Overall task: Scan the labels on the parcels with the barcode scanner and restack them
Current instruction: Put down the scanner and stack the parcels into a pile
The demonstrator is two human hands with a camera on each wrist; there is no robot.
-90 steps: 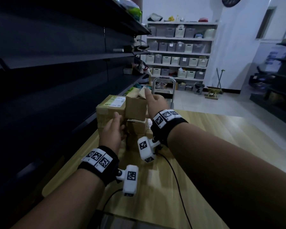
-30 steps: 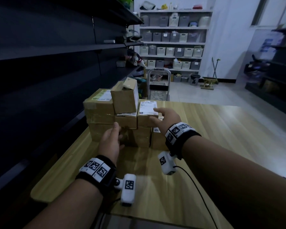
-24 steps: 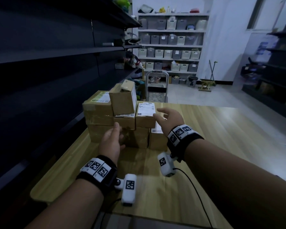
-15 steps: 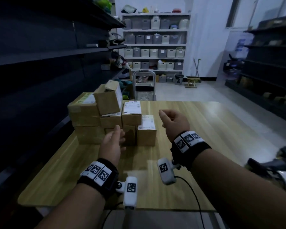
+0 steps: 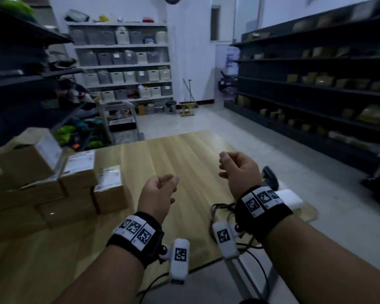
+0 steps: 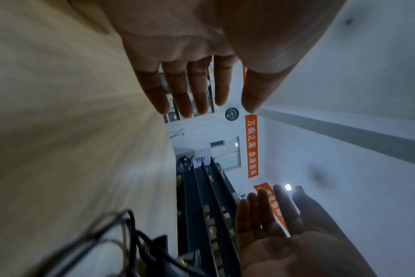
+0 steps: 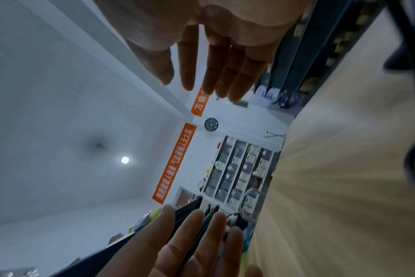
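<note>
Several brown cardboard parcels [image 5: 75, 194] with white labels are stacked at the left of the wooden table [image 5: 173, 154]; the top box [image 5: 26, 163] sits tilted. My left hand [image 5: 169, 183] hovers over the table to the right of the stack, empty, fingers relaxed. My right hand [image 5: 225, 165] floats farther right, also empty. The wrist views show the left hand's fingers [image 6: 190, 90] and the right hand's fingers [image 7: 225, 75] held straight in the air. A dark object that may be the scanner [image 5: 270, 176] lies by the table's right edge, partly hidden behind my right wrist.
Black cables [image 5: 219, 207] coil on the table under my right wrist. Dark shelving [image 5: 20, 95] runs along the left, more shelves [image 5: 316, 84] along the right. A metal cart [image 5: 121, 126] stands beyond the table's far edge.
Both hands have drawn back from the parcel stack and moved right, holding nothing. The view has swung right, so the stack now sits at the left edge.
</note>
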